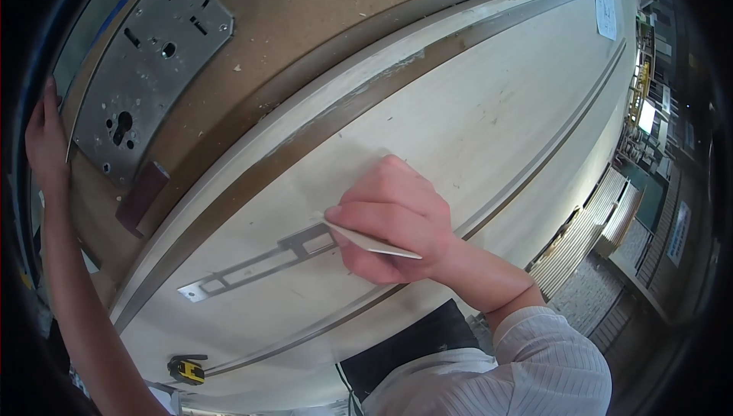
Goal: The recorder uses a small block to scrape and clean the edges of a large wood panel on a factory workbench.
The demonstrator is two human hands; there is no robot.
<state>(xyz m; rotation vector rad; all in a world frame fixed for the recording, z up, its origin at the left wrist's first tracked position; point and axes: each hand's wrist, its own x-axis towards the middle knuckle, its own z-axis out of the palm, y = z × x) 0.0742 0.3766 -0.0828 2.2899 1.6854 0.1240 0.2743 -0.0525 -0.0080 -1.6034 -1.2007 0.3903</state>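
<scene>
My right hand (397,221) is closed over the middle of the pale door-like panel (489,111). A thin, flat, pale strip (382,246) is pinched in its fingers. From under those fingers a slim metal plate with long rectangular cutouts (200,291) reaches toward the lower left; whether the hand also grips it I cannot tell. At the far left, my left hand (47,141) is beside a wide metal plate with several holes (153,65). One finger stretches upward near that plate's edge; its other fingers are mostly hidden.
A brown board (305,11) lies beyond the panel, with a maroon block (143,198) near its edge. A yellow and black tape measure (187,370) sits at the lower left. A paper sheet (603,0) lies at the panel's far end. Stacked boards (573,240) stand at right.
</scene>
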